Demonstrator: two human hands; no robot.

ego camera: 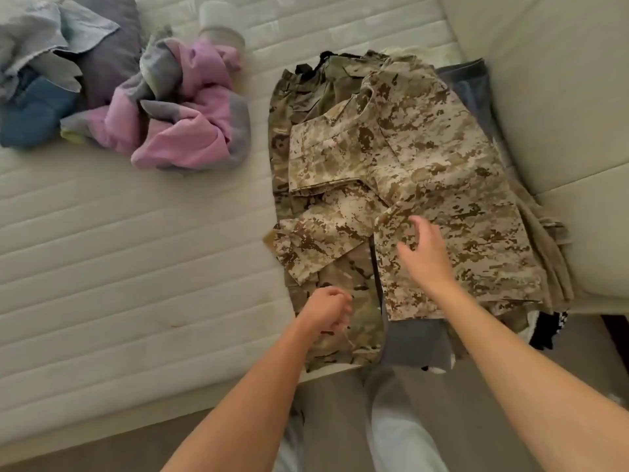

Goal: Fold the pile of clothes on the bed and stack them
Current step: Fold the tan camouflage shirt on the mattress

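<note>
The tan digital-camouflage garment of stiff woven cloth (418, 172) is lying spread on top of the stack of folded clothes (340, 321) at the near right corner of the pale quilted mattress (136, 250), against the cream cushion (561, 97) along the right edge. This placement is probably keeping the stack squared against a fixed side.

The right hand (425, 253) is hovering over or lightly touching the near half of the garment, fingers spread and relaxed, gripping nothing; it appears to be positioning to smooth or fold a flap. The left hand (328, 310) is sitting over the darker green camouflage layer (343, 335) near the front edge, fingers curled inward. Whether it is pinching cloth cannot be determined.

The crumpled pink-and-grey garment (183, 120) and the heap of grey and blue clothes (44, 80) are waiting unfolded at the far left corner, well apart from the stack.
</note>
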